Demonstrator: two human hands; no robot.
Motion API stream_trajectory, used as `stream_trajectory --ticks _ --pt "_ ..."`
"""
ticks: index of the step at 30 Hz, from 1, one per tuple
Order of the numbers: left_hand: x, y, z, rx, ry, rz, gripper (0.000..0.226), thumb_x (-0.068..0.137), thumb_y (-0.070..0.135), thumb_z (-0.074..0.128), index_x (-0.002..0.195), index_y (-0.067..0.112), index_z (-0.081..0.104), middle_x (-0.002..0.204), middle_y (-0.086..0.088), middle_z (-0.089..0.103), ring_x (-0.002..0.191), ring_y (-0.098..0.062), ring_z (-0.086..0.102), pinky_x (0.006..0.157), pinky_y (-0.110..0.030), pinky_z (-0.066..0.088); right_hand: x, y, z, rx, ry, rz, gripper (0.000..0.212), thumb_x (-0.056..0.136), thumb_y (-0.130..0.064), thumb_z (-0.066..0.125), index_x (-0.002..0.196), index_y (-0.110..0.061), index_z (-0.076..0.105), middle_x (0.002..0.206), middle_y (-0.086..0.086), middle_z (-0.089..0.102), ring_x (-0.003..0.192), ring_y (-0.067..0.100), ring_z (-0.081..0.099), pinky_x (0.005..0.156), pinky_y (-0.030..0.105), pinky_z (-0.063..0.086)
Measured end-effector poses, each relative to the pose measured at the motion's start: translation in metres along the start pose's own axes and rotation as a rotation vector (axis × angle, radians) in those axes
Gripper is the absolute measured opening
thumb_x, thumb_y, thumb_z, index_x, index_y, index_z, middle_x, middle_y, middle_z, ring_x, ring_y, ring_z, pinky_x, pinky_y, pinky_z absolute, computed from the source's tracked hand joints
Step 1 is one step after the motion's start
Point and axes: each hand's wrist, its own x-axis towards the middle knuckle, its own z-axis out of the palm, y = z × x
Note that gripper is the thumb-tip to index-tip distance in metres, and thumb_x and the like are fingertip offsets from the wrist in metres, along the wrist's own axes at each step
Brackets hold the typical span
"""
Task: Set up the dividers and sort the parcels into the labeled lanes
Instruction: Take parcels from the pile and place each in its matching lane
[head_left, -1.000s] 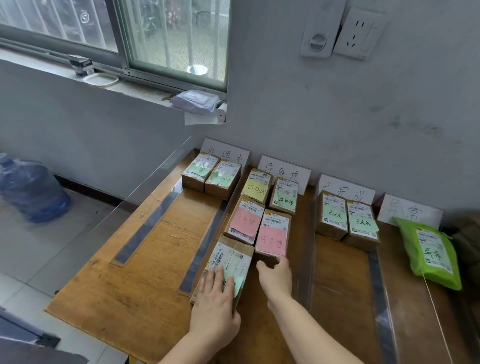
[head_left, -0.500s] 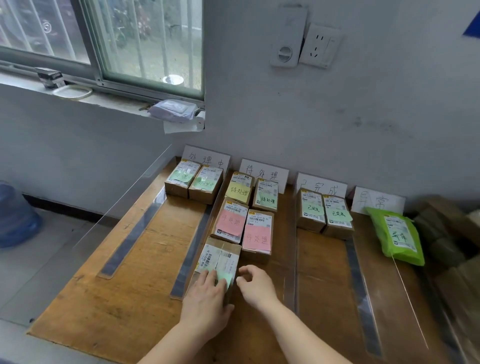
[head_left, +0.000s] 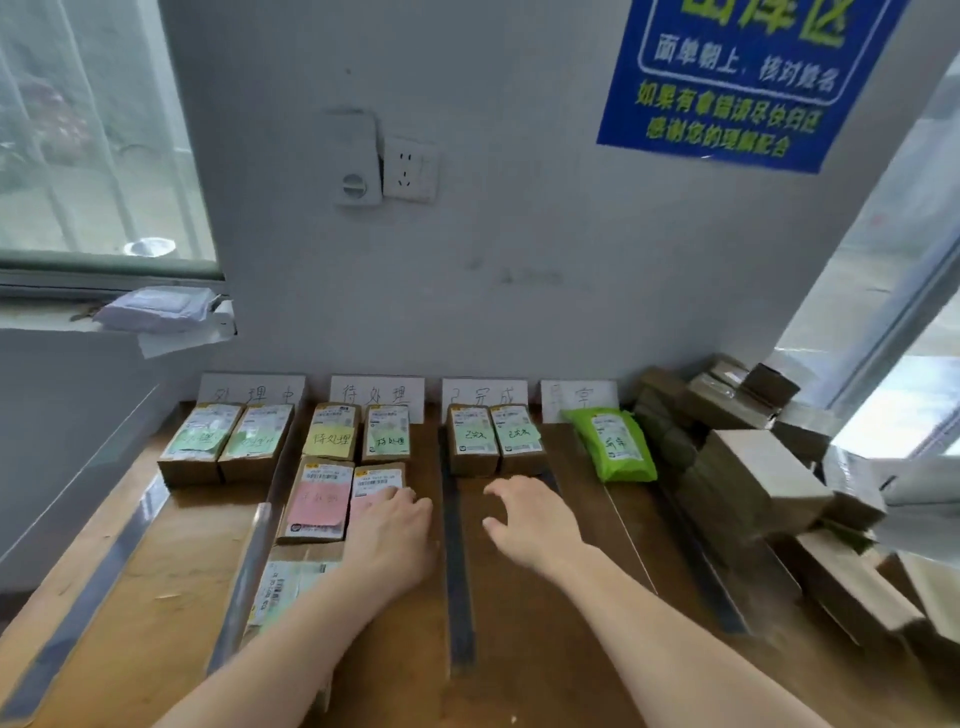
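**Parcels lined up in their lanes, both hands low over the table**

Four handwritten lane cards (head_left: 378, 391) stand against the wall, with clear dividers (head_left: 249, 566) running out from them across the wooden table (head_left: 130, 587). The parcels are small brown boxes with white shipping labels and coloured notes: two green-noted boxes (head_left: 223, 441) in the first lane, a yellow (head_left: 328, 434) and a green one behind a pink-noted box (head_left: 317, 501) in the second, two more green ones (head_left: 493, 439) in the third, and a bright green mailer bag (head_left: 613, 441) in the fourth. The left hand (head_left: 392, 530) lies flat on a second-lane box, fingers loosely spread. The right hand (head_left: 530, 519) hovers in the third lane, fingers apart and curled, holding nothing. A heap of unsorted boxes (head_left: 748, 478) sits at the right.
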Motion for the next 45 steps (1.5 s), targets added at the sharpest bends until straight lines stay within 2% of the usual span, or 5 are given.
stream_trajectory --ticks 19,24,33,38,45 --pt "0.041 0.303 0.014 0.003 0.037 0.265 0.047 0.095 0.044 0.051 0.135 0.019 0.052 0.134 -0.001 0.054 0.125 -0.02 0.047 0.097 -0.034 0.046 -0.139 0.291 -0.114 -0.125 0.024 0.344 0.037 0.093 -0.039 0.059 0.126 -0.023 0.059 0.123 0.002 0.057 0.121 0.023 0.05 0.095 0.036 0.047" --pt "0.054 0.384 0.026 0.003 0.024 0.373 0.048 0.096 0.043 0.05 0.136 0.018 0.051 0.135 -0.003 0.053 0.127 -0.022 0.046 0.1 -0.036 0.046 -0.169 0.358 -0.125 -0.085 0.035 0.47 0.045 0.093 -0.038 0.06 0.136 -0.026 0.054 0.137 0.001 0.053 0.129 0.022 0.045 0.105 0.036 0.039" --pt "0.089 0.51 0.074 0.103 -0.063 0.623 0.044 0.095 0.032 0.055 0.137 0.018 0.051 0.137 -0.006 0.05 0.126 -0.024 0.045 0.103 -0.038 0.043 -0.19 0.467 -0.124 -0.073 -0.009 0.655 0.034 0.092 -0.041 0.059 0.123 -0.027 0.058 0.125 0.0 0.059 0.114 0.02 0.053 0.089 0.03 0.044" --pt "0.123 0.558 0.113 0.213 -0.242 0.71 0.06 0.091 0.023 0.063 0.146 0.022 0.04 0.151 -0.009 0.036 0.14 -0.029 0.03 0.113 -0.042 0.031 -0.184 0.523 -0.109 -0.054 -0.038 0.735 0.047 0.09 -0.048 0.057 0.131 -0.026 0.052 0.131 0.002 0.055 0.118 0.023 0.051 0.096 0.035 0.047" --pt "0.169 0.584 0.163 0.328 -0.417 0.802 0.097 0.089 0.008 0.065 0.157 0.029 -0.001 0.164 -0.008 -0.011 0.151 -0.029 -0.013 0.123 -0.049 0.004 -0.171 0.575 -0.07 0.056 -0.075 0.801 0.076 0.084 -0.062 0.059 0.145 -0.028 0.03 0.152 0.005 0.03 0.133 0.026 0.039 0.105 0.042 0.045"
